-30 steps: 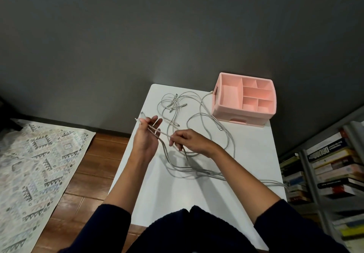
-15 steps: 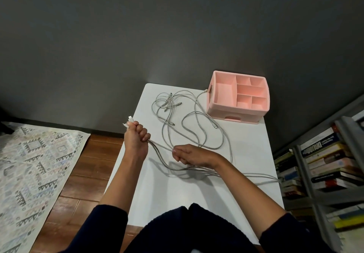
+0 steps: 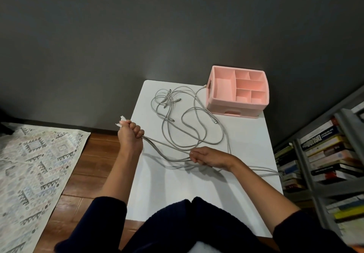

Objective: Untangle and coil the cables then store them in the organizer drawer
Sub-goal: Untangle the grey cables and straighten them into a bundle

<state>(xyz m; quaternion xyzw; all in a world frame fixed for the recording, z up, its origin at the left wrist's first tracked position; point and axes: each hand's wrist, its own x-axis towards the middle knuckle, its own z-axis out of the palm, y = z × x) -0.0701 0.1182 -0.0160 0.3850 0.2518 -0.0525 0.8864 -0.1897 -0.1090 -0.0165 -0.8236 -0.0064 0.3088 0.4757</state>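
While the left hand (image 3: 130, 134) fists several cable ends just off the table's (image 3: 197, 193) left edge, the right hand (image 3: 208, 157) closes its fingers on the same grey cables (image 3: 189, 122) mid-table. Loose loops sprawl toward the far side, reaching the pink organizer (image 3: 237, 92) at the far right corner; the near table lies bare.

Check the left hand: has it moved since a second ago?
Yes. The left hand, fisted on the cables, has pulled left, from over the white table to past its left edge, above the wooden floor.
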